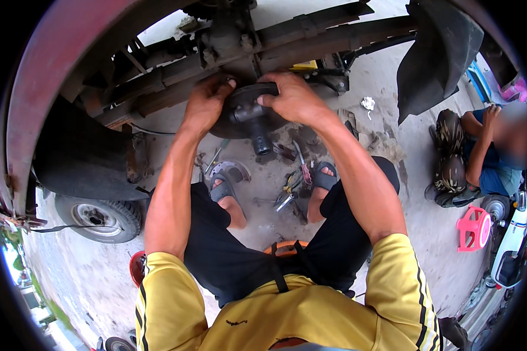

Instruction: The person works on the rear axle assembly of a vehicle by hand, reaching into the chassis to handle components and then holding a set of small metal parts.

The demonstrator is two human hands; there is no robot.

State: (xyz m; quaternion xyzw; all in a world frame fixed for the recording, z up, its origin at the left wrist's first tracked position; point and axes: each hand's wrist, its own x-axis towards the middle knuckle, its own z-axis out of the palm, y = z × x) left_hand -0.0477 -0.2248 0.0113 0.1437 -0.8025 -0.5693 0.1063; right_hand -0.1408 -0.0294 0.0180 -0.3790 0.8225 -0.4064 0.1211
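Under the wheel arch of a vehicle, a round, greasy brake backing plate sits around a dark wheel spindle that points toward me. My left hand grips the plate's upper left edge, thumb on top and the other fingers mostly out of sight. On the upper right edge, my right hand is closed around the rim, its thumb on the near face and its fingers over the top. Just behind the plate run the long steel leaf springs.
Between my sandalled feet lie pliers, a wrench and a curved brake shoe. A loose wheel and a red bucket are at left. At right, a person sits near a pink stool. Black mudguards flank the springs.
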